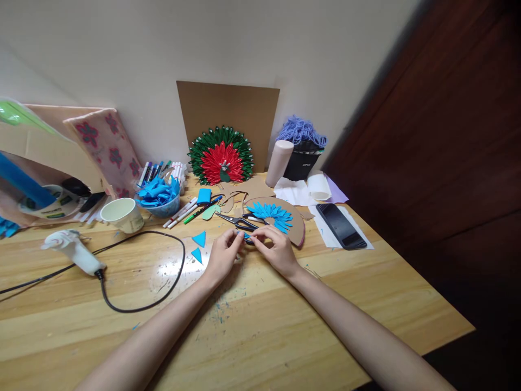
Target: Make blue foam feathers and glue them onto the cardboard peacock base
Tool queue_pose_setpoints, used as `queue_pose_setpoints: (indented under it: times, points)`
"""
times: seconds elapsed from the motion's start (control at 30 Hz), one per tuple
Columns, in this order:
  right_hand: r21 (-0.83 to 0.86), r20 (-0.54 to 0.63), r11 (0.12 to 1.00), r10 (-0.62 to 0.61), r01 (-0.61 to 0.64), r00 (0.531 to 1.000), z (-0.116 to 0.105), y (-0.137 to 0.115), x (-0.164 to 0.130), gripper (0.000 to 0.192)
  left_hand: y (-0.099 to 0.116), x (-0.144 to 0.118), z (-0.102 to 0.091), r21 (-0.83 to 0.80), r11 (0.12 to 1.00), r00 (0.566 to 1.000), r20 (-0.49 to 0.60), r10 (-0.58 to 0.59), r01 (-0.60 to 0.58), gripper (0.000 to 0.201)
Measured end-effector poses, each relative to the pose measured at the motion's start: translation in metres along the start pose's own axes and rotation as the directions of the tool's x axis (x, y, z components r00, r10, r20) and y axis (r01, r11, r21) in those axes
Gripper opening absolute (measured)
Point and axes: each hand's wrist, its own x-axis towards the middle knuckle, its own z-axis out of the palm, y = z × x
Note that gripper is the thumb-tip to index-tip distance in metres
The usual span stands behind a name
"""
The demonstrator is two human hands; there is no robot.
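Wooden table (285,326), pale wall (163,43)

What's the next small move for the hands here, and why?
Probably finish folding the blue piece pinched between left hand and right hand, then carry it to the cardboard fan; its blue petals cover only part.

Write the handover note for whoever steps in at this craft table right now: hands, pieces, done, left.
Left hand and right hand: together pinching a small blue piece just above the table.
Pieces: cardboard fan beyond the right hand, blue petals on it; scissors beside it; two blue triangles left of the hands; bowl of blue pieces; glue gun far left.
Done: petals cover part of the fan.
Left: probably more petals; bare cardboard remains. Red-green fan looks finished.
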Motion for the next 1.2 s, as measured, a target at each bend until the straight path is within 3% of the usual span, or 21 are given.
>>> queue_pose_setpoints:
  times: [0.4,0.67,0.83,0.97,1.07,1.2]
  points:
    - [-0.063,0.045,0.997,-0.039,0.041,0.998,0.000,0.000,0.001,0.008,0.000,0.000,0.000,0.018,0.999,0.999,-0.004,0.046,-0.046,0.030]
    - [-0.003,0.024,0.999,-0.036,0.036,0.999,0.001,0.003,-0.001,0.010,-0.003,0.000,0.000,-0.051,0.999,1.000,-0.021,-0.005,0.003,0.031]
    - [-0.017,-0.021,1.000,-0.018,0.017,1.000,-0.001,0.001,-0.001,0.012,0.005,-0.004,-0.006,0.042,0.998,0.986,-0.164,0.043,-0.037,0.034]
    - [-0.012,-0.082,1.000,0.012,-0.013,0.997,-0.003,-0.001,-0.003,0.011,0.016,-0.027,-0.038,0.088,0.994,0.984,-0.164,0.074,-0.060,0.034]
    - [-0.006,-0.081,1.000,-0.015,0.014,0.997,0.000,-0.004,-0.005,0.008,0.019,-0.059,-0.076,0.112,0.993,0.994,-0.105,0.039,-0.027,0.032]
    - [0.006,-0.019,0.998,-0.058,0.058,0.998,0.011,-0.015,-0.010,0.005,0.017,-0.105,-0.133,0.088,0.996,0.985,-0.174,0.003,0.012,0.029]
